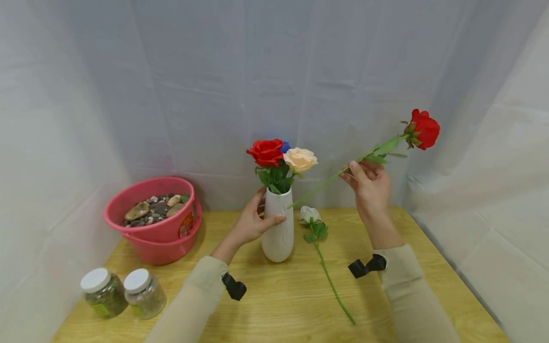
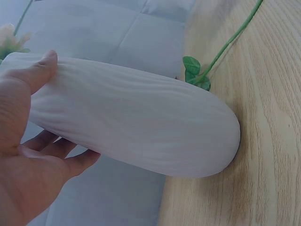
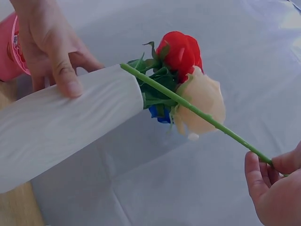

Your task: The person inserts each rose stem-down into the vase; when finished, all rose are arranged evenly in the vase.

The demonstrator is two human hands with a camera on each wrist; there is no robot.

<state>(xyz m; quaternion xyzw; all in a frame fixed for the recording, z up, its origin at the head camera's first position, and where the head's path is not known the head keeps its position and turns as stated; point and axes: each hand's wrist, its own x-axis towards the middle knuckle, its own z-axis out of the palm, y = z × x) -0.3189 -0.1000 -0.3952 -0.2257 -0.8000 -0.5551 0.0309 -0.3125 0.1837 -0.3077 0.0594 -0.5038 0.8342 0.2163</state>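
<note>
A white ribbed vase [image 1: 278, 233] stands upright on the table, gripped near its top by my left hand [image 1: 253, 221], thumb in front and fingers behind. In it are a red rose [image 1: 267, 153], a peach rose [image 1: 300, 160] and a blue flower [image 1: 285, 147], mostly hidden. My right hand [image 1: 372, 188] pinches the green stem of another red rose [image 1: 424, 129] between thumb and fingers. Its bloom points up to the right; in the right wrist view the stem's cut end [image 3: 123, 66] overlaps the vase's rim. A white rose [image 1: 309, 215] lies on the table right of the vase.
At the left stands a pink bucket [image 1: 160, 245] holding stones [image 1: 158, 209]. Two white-lidded jars, a darker one [image 1: 105, 295] and a paler one [image 1: 146, 295], sit in front of it. A pale curtain [image 1: 206, 95] hangs behind the wooden table [image 1: 274, 305].
</note>
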